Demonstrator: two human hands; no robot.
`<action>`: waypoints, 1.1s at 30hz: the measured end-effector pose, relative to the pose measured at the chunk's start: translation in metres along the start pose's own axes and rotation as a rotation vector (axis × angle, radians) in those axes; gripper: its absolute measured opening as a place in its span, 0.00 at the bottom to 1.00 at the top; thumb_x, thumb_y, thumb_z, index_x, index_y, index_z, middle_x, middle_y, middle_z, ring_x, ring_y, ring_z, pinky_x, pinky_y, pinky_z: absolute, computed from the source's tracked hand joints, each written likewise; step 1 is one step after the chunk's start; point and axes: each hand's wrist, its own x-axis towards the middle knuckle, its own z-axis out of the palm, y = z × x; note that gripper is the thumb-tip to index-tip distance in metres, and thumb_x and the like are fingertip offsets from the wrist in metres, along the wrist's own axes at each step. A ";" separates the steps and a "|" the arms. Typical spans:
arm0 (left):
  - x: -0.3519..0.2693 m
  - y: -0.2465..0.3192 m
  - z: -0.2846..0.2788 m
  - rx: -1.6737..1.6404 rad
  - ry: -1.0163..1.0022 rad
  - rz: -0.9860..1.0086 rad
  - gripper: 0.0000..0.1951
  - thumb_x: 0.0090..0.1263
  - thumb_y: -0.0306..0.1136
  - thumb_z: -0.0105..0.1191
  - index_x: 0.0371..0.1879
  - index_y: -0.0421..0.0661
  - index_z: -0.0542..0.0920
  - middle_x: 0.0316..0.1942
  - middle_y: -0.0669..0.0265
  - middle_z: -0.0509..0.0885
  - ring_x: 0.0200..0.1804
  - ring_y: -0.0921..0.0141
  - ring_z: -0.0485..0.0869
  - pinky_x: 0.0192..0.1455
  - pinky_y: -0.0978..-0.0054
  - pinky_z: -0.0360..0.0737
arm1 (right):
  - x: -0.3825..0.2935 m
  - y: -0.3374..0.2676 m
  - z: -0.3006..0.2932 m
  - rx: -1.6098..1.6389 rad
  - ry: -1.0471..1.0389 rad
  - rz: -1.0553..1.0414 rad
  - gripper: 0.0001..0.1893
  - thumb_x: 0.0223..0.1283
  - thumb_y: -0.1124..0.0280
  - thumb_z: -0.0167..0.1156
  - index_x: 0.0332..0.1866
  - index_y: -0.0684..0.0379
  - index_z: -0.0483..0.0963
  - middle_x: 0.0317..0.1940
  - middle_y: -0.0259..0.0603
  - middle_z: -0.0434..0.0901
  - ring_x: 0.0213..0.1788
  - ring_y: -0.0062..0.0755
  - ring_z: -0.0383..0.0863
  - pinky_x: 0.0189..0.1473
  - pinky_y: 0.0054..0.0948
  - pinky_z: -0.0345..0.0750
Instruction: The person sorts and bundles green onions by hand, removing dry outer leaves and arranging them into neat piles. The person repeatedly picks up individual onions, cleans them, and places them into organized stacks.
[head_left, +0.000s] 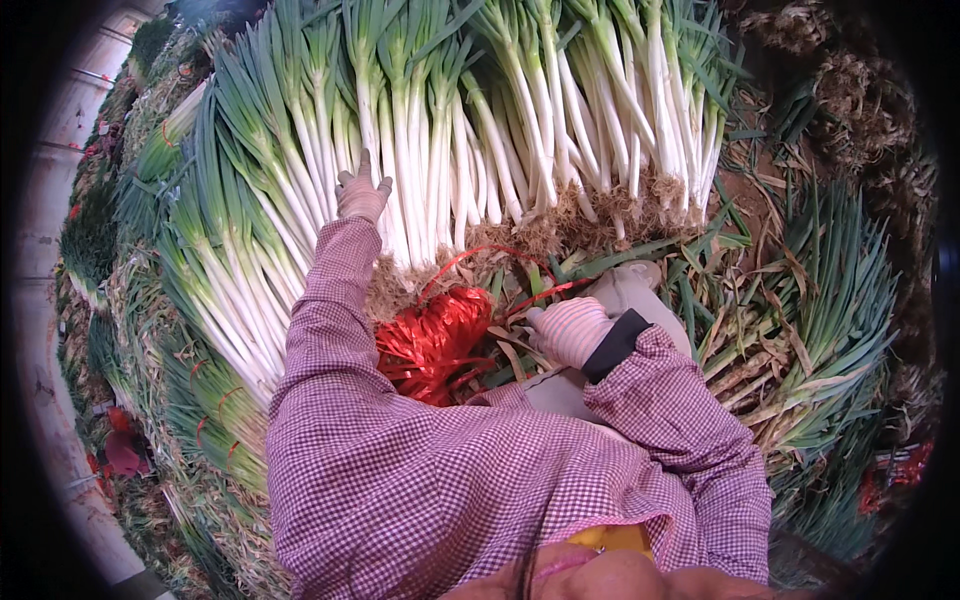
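A dense row of long green onions (409, 172), with white shafts, green tops and fibrous roots, lies before me. My left hand (364, 193), in a striped glove, reaches onto the white shafts with its fingers apart. Between my arms sits a heap of red plastic strips (439, 341); a loose strip loops over toward the roots. My right hand (571, 330), also gloved, is curled near my shoe (630, 289). A red strip runs close by its fingers, but whether the hand holds it is hidden.
More green onions (817, 330) with dry leaves lie at right. Bundles tied with red strips (225, 412) are at left. Cut leaves and straw-like scraps (739, 300) litter the ground. Clumps of roots (855, 105) are piled at upper right. A pale wall (52, 300) stands far left.
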 end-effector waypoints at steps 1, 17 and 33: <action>-0.005 -0.001 0.006 0.020 0.007 0.011 0.45 0.67 0.56 0.51 0.76 0.60 0.39 0.65 0.43 0.63 0.71 0.52 0.59 0.62 0.59 0.75 | 0.000 0.000 -0.001 -0.001 -0.011 0.014 0.20 0.64 0.54 0.52 0.49 0.60 0.73 0.34 0.51 0.83 0.40 0.51 0.83 0.41 0.47 0.78; -0.069 0.009 0.019 -0.885 -0.266 -0.122 0.53 0.57 0.32 0.65 0.74 0.43 0.39 0.72 0.44 0.54 0.73 0.52 0.57 0.76 0.58 0.53 | 0.005 0.002 0.000 -0.090 0.013 0.026 0.18 0.63 0.55 0.52 0.47 0.59 0.74 0.33 0.48 0.83 0.39 0.47 0.84 0.40 0.47 0.78; -0.057 0.051 0.051 -0.331 -0.002 0.064 0.46 0.65 0.49 0.55 0.75 0.52 0.40 0.75 0.51 0.44 0.76 0.54 0.46 0.77 0.55 0.44 | 0.003 0.004 -0.004 -0.053 0.013 -0.001 0.16 0.63 0.59 0.50 0.46 0.61 0.73 0.33 0.49 0.83 0.39 0.49 0.84 0.40 0.47 0.78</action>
